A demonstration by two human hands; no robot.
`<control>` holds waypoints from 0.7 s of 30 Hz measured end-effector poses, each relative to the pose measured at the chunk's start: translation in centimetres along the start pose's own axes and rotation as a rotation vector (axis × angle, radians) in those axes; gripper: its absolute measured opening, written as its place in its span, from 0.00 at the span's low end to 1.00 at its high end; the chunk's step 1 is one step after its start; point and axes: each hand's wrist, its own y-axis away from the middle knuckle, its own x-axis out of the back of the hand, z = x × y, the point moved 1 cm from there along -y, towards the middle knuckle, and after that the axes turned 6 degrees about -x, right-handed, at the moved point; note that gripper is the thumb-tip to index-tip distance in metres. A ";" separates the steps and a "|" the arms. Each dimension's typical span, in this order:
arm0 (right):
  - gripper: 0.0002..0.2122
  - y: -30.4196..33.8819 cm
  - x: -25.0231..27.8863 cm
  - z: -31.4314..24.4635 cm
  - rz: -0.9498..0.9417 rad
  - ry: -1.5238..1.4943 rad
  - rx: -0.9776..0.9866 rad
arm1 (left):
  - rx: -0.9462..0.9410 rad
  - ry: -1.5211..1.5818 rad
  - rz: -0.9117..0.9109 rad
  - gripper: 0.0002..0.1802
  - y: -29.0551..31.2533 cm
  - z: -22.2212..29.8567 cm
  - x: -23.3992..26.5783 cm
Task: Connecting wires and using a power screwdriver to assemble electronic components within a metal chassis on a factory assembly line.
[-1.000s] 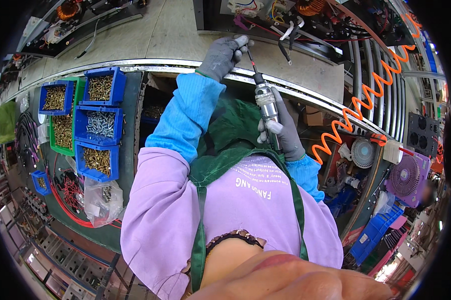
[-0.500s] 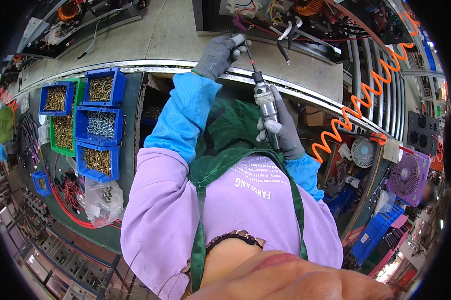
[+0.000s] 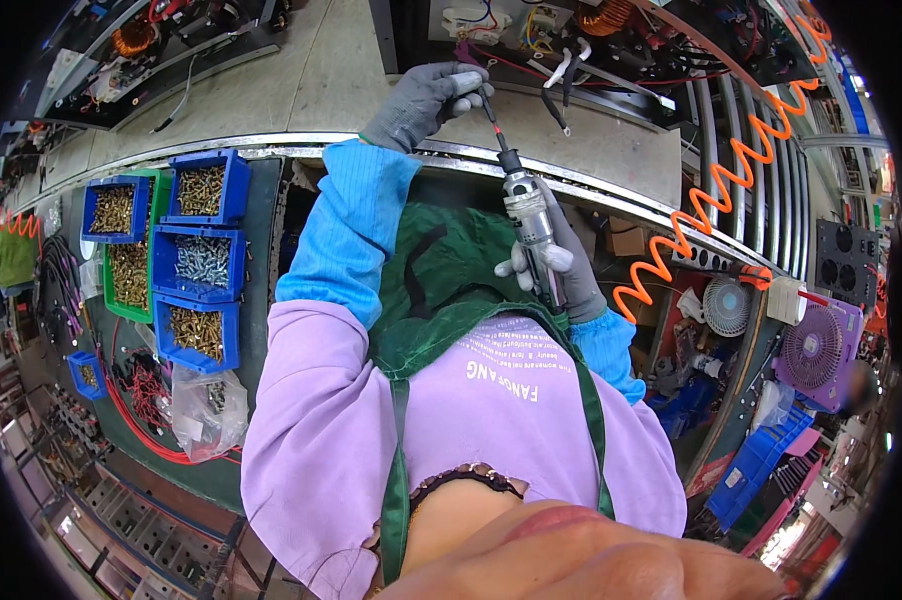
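My right hand [image 3: 574, 262], in a grey glove, is wrapped round a silver and black power screwdriver [image 3: 527, 205]. Its long thin bit [image 3: 493, 120] points up and away toward the bench. At the tip of that bit, my grey-gloved left hand [image 3: 426, 103] is closed in a pinch; whatever lies between its fingertips is too small to make out. Just beyond my left fingers stands an opened metal chassis [image 3: 531, 75] with wires, a copper coil [image 3: 603, 18] and black-and-white cable ends [image 3: 563, 80] hanging over its near edge.
Blue bins [image 3: 209, 262] and a green bin [image 3: 131, 310] of screws stand on the left, near a plastic bag [image 3: 206, 420] and red wires. Another chassis [image 3: 136, 75] sits at the far left. An orange coiled hose [image 3: 701, 225] crosses the right side, by two fans [image 3: 813, 345].
My left hand has shifted slightly left, staying at the bit's tip. The screwdriver in my right hand has also moved a little left.
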 end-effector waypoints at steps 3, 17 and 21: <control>0.45 -0.4 0.2 0.1 0.003 0.056 0.017 | 0.002 0.102 0.000 0.13 -0.3 -0.3 -0.9; 0.45 -1.2 0.8 0.1 0.039 0.003 0.017 | -0.127 0.094 0.228 0.13 -5.8 5.4 -6.8; 0.44 -1.1 1.4 0.5 0.028 0.037 0.021 | -0.133 0.104 0.130 0.15 -3.0 6.2 -6.7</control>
